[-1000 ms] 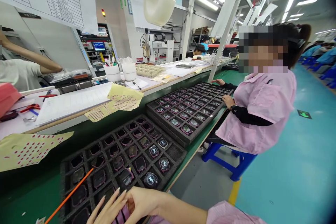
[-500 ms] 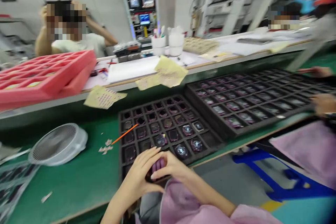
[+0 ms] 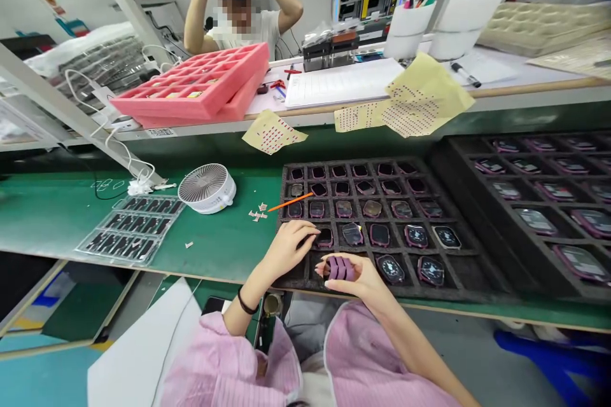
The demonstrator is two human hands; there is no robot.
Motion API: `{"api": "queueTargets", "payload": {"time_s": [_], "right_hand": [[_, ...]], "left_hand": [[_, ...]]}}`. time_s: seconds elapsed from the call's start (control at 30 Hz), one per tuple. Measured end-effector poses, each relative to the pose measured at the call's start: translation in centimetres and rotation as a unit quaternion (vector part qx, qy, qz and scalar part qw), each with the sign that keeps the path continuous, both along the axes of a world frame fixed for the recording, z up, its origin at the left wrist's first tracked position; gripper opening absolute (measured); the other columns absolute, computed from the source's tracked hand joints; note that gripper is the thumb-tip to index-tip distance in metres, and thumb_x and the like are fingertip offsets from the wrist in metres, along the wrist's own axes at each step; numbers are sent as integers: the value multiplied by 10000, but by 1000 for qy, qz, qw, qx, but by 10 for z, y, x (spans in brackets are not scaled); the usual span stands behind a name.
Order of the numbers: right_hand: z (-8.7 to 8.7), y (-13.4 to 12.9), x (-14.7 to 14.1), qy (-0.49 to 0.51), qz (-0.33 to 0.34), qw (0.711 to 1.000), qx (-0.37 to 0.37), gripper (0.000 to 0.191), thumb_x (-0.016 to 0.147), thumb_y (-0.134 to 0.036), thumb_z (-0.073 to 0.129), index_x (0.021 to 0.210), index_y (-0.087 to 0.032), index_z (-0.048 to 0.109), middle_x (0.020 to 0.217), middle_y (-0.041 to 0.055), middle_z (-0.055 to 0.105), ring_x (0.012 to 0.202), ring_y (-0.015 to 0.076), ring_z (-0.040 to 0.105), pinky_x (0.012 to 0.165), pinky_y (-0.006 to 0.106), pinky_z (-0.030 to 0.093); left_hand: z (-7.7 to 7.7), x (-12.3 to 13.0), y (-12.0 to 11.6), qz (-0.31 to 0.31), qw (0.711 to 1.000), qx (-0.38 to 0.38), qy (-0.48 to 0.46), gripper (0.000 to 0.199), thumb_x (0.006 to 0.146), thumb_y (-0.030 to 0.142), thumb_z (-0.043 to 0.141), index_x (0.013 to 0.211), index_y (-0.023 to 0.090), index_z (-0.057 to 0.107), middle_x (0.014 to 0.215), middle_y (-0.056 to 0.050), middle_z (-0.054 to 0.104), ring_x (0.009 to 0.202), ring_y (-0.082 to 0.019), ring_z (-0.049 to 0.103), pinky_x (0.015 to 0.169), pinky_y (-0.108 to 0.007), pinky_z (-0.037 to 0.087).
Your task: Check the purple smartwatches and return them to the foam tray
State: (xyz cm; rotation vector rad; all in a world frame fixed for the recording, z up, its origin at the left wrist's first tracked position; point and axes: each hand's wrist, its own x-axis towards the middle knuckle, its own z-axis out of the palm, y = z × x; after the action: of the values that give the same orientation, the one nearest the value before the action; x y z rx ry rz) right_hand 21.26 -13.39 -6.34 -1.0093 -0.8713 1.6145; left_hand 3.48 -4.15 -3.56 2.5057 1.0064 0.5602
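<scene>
My right hand [image 3: 360, 276] is closed around several purple watch cases [image 3: 340, 268], stacked side by side, just above the front row of a black foam tray [image 3: 477, 262]. My left hand [image 3: 291, 247] reaches over the tray's left side, fingers curved and the thumb apart from them. Its fingertips are beside a dark-faced watch [image 3: 325, 237] in a compartment; whether they touch it I cannot tell. More watches lie in the other compartments, some with lit faces, such as the round-dial watch [image 3: 390, 268]. An orange stick [image 3: 291, 201] rests across the tray's left edge.
A white fan [image 3: 207, 189] and a clear tray of dark strips [image 3: 131, 229] lie on the green table [image 3: 229, 248] to the left. A second black tray [image 3: 458, 184] is at the right. Pink foam trays [image 3: 191, 86] sit on the shelf. A person [image 3: 243, 13] is beyond it.
The view has swung left. My left hand has moved away from the purple watch cases to a tray compartment on the left. The right hand still holds the cases.
</scene>
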Motion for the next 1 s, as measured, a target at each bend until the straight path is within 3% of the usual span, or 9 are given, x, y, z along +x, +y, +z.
{"api": "queueTargets", "payload": {"time_s": [0.2, 0.47, 0.77, 1.0], "right_hand": [[-5, 2, 0, -8, 23, 1000, 10, 506, 519, -261, 893, 969, -150, 691, 944, 120, 764, 908, 279, 727, 874, 442, 558], [-15, 2, -2, 1, 18, 1000, 19, 519, 510, -263, 897, 970, -148, 685, 937, 120, 764, 897, 274, 730, 842, 425, 571], [1, 4, 1, 0, 25, 1000, -1, 499, 494, -257, 899, 936, -146, 695, 923, 108, 763, 893, 270, 728, 868, 439, 557], [-1, 3, 1, 18, 17, 1000, -2, 502, 483, -233, 899, 932, -150, 690, 898, 96, 764, 884, 266, 730, 862, 433, 559]], "left_hand": [[13, 19, 11, -84, 979, -33, 183, 368, 945, 331, 498, 1298, 229, 520, 1264, -100, 586, 1172, -244, 549, 961, -421, 408], [26, 31, 28, -156, 948, -9, 277, 285, 931, 308, 513, 1195, 220, 569, 1132, -115, 588, 1034, -264, 598, 876, -429, 453], [35, 39, 45, -219, 932, -8, 290, 271, 881, 341, 583, 1132, 242, 614, 1031, -76, 584, 887, -222, 625, 787, -317, 486], [26, 34, 54, -242, 940, -33, 238, 284, 863, 331, 609, 1119, 206, 622, 1022, -81, 606, 892, -223, 631, 802, -312, 491]]}}
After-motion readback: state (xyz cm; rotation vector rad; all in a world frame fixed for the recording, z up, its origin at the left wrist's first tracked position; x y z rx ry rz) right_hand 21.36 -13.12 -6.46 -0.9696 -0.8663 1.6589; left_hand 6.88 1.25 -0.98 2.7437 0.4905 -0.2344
